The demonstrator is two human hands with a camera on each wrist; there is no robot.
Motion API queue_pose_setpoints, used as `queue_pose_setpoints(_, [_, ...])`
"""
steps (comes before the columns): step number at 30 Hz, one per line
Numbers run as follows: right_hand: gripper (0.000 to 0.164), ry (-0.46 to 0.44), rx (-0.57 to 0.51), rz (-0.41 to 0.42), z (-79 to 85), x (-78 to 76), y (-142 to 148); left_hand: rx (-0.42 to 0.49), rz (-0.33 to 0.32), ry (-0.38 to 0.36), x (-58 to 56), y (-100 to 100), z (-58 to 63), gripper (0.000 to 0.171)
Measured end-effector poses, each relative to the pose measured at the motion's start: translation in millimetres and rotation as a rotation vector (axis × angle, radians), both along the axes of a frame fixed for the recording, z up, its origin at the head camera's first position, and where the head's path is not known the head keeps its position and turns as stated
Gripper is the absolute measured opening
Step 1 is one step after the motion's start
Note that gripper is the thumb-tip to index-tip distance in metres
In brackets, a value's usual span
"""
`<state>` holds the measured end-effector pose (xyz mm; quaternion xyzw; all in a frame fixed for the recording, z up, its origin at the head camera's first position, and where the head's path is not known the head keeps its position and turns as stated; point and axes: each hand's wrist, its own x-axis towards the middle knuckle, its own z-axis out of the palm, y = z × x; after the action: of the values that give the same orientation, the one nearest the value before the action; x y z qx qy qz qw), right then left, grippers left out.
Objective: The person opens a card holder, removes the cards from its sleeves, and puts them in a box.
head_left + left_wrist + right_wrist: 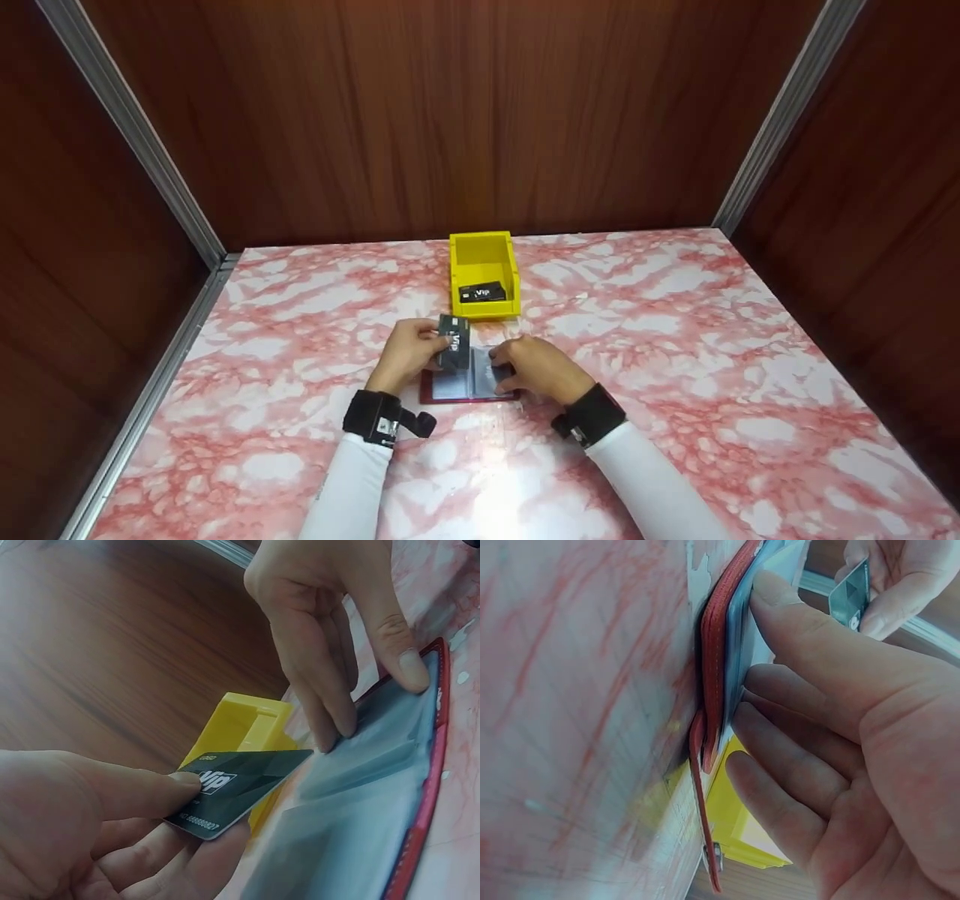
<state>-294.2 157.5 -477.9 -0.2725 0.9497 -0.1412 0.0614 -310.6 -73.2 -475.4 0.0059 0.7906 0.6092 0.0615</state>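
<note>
Between thumb and fingers my left hand (411,346) pinches a black card (454,341) with "Vip" printed on it, tilted over the left page of an open card holder (425,390). The holder has a red stitched cover and clear plastic sleeves (360,757). My right hand (541,365) rests on the holder's right side. In the right wrist view its thumb (776,591) touches the sleeves near the edge, and the other fingers lie fairly straight against them. A red strap (699,795) with a metal snap sticks out from the cover.
Just behind the holder stands a yellow bin (485,310) with black "Vip" cards (482,292) lying inside. The table (285,420) has a red and white marbled top. Dark wood panels (375,120) with metal corner posts enclose its back and sides.
</note>
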Motion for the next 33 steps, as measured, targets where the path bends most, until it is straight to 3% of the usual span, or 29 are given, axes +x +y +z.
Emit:
queue_pose_setpoints(2, [0.043, 0.007, 0.005, -0.001, -0.1, -0.6, 2.7, -0.014, 0.016, 0.019, -2.2, 0.5, 4.5, 0.024])
queue_pose_setpoints(6, [0.04, 0.019, -0.008, 0.011, -0.5, -1.1, 8.4, -0.149, 0.054, 0.103, -9.6, 0.1, 18.3, 0.024])
queue_pose_setpoints(9, [0.039, 0.018, -0.024, 0.015, -0.8, -0.7, 12.0, -0.283, 0.078, 0.175, -18.7, 0.1, 34.3, 0.026])
queue_pose_setpoints(12, [0.039, 0.004, -0.031, -0.001, -0.7, 0.1, 14.7, -0.35, 0.083, 0.209, -27.9, 3.9, 55.8, 0.027])
queue_pose_setpoints(17, [0.042, -0.013, -0.033, -0.023, 1.0, 0.6, 15.6, -0.39, 0.068, 0.237, -42.3, 16.1, 89.5, 0.026])
queue_pose_setpoints(21, [0.041, -0.009, -0.031, -0.017, 1.5, 0.9, 14.3, -0.389, 0.039, 0.262, -53.3, 25.9, 106.8, 0.028])
queue_pose_setpoints(26, [0.04, 0.0, -0.026, -0.009, 0.2, 2.3, 9.6, -0.414, 0.015, 0.353, -73.2, 34.9, 121.6, 0.025])
queue_pose_setpoints(29, [0.04, -0.023, -0.023, -0.021, -0.3, 3.2, 5.7, -0.451, 0.025, 0.368, -85.4, 40.6, 126.8, 0.024])
queue_pose_setpoints(33, [0.039, -0.022, -0.013, -0.028, 0.6, 3.1, 2.0, -0.572, 0.032, 0.384, -96.8, 49.4, 121.8, 0.028])
